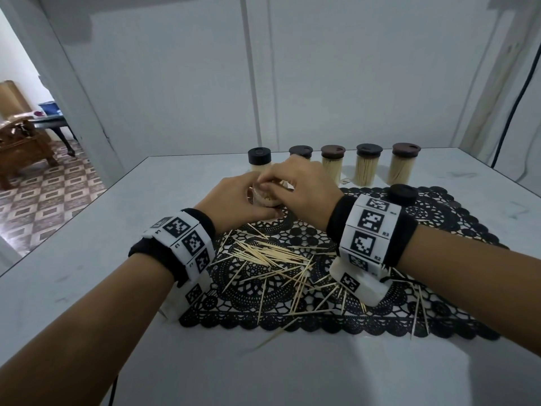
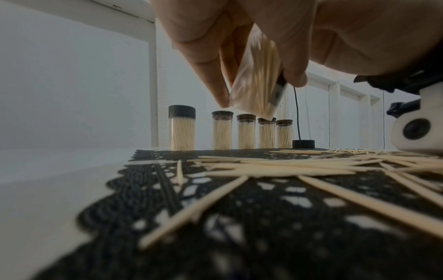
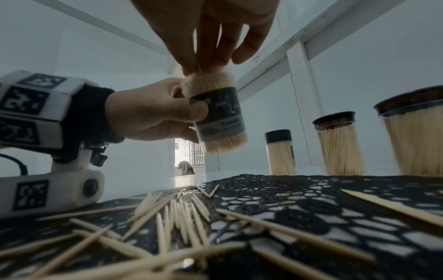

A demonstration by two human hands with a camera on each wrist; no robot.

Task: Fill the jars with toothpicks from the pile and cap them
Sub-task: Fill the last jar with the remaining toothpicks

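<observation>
My left hand (image 1: 234, 200) grips a clear jar (image 1: 268, 199) packed with toothpicks, held tilted above the black lace mat (image 1: 439, 218). In the right wrist view the jar (image 3: 220, 113) has a dark label and no cap. My right hand (image 1: 304, 189) reaches down onto its open mouth, and its fingertips (image 3: 206, 62) pinch the toothpick ends sticking out there. A loose pile of toothpicks (image 1: 272, 256) lies on the mat below both wrists. One black cap (image 1: 402, 193) sits on the mat behind my right wrist.
Several capped jars full of toothpicks (image 1: 367, 165) stand in a row at the back of the white table (image 1: 87, 259), the leftmost (image 1: 259, 159) with a tall black cap. Stray toothpicks reach past the mat's front edge. The table's left edge drops to a tiled floor.
</observation>
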